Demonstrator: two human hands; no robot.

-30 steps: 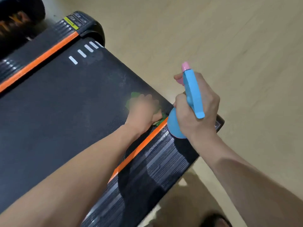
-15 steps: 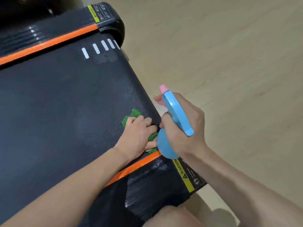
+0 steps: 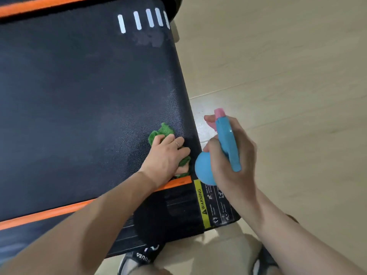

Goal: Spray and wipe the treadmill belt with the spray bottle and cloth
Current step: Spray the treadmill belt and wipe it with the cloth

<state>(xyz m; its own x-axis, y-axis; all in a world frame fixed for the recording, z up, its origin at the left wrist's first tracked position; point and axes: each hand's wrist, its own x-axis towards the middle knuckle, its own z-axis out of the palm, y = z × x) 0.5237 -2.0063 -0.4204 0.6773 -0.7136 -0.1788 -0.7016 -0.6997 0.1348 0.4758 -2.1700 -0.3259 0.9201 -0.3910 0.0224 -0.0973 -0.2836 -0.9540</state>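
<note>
A black treadmill belt (image 3: 79, 96) lies over pale wood flooring (image 3: 278, 56). The left hand (image 3: 166, 155) presses a bunched green cloth (image 3: 161, 132) onto the belt's near right corner. Just right, the right hand (image 3: 232, 155) grips a blue spray bottle (image 3: 226, 139) above the belt's edge.

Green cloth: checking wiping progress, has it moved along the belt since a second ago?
No. The green cloth under the left hand stays by the end of the orange stripe; only the camera shifted.

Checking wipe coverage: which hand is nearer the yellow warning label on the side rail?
Right. The right hand, gripping the spray bottle, hovers just above the warning label; the left hand presses the cloth on the belt, farther left.
</note>
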